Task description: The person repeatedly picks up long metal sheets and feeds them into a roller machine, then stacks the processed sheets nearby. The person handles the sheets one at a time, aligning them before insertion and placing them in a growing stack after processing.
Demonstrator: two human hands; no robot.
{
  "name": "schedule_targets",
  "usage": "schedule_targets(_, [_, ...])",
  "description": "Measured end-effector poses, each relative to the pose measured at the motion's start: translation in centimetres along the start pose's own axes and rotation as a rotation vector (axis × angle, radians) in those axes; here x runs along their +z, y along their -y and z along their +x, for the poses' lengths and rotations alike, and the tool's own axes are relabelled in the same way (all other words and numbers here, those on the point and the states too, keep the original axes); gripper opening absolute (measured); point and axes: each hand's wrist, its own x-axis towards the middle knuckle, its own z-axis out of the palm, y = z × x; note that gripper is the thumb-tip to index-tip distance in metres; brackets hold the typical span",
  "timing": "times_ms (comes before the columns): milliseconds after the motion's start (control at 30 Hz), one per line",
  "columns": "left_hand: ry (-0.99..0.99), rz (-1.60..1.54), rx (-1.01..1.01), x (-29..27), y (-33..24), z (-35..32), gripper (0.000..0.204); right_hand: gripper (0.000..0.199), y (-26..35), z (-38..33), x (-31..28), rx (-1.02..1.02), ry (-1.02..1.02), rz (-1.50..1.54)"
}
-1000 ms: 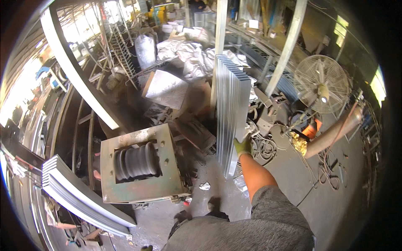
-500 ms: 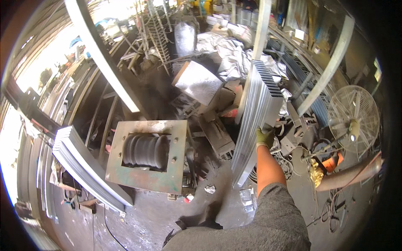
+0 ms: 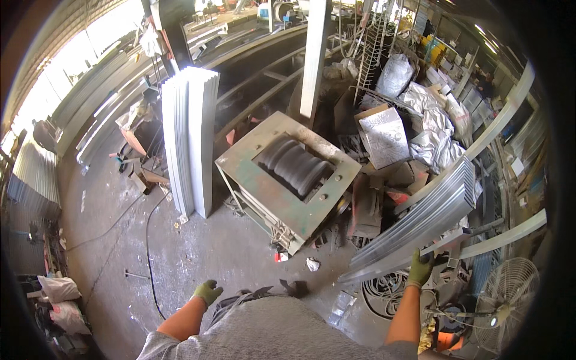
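Observation:
My right hand (image 3: 420, 269), in a green glove, is closed around the side of a long pale metal channel (image 3: 446, 242). That channel slants away from a leaning stack of grey metal channels (image 3: 414, 219), their lower ends close together near the floor. My left hand (image 3: 207, 293), gloved as well, hangs low over the floor at my side with fingers apart and nothing in it. Ahead stands a machine with a greenish metal frame (image 3: 249, 165) and a dark ribbed roller (image 3: 295, 165) in its opening. Left of it, a second stack of bright metal channels (image 3: 191, 144) stands upright.
At right are a wire-cage floor fan (image 3: 510, 303) and coiled cables (image 3: 384, 294). A black cable (image 3: 148, 246) crosses the floor at left. Silvery sheeting (image 3: 429, 117) and a flattened box (image 3: 384, 137) lie behind the machine. A pale post (image 3: 315, 63) rises beyond it.
My view has turned left. My left hand has come into view. My right hand was against the channel stack; now one channel tilts apart from it in that hand.

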Motion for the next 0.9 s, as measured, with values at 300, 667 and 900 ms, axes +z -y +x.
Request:
schedule_targets(300, [-0.007,0.246,0.506,-3.6,-3.4,1.1,0.094,0.064,15.8,-11.1,-5.2,-0.186,0.118,0.429])
schedule_targets(667, [-0.059,0.380,0.280,-14.2,13.1,-3.1,0.044,0.079,30.9,-25.8,9.5,0.301,0.587,0.731])
schedule_targets(900, [-0.324,0.164,0.570,-15.7,17.0,-11.4,0.032,0.092,31.8,-34.4,20.7,0.428,0.917,0.749])
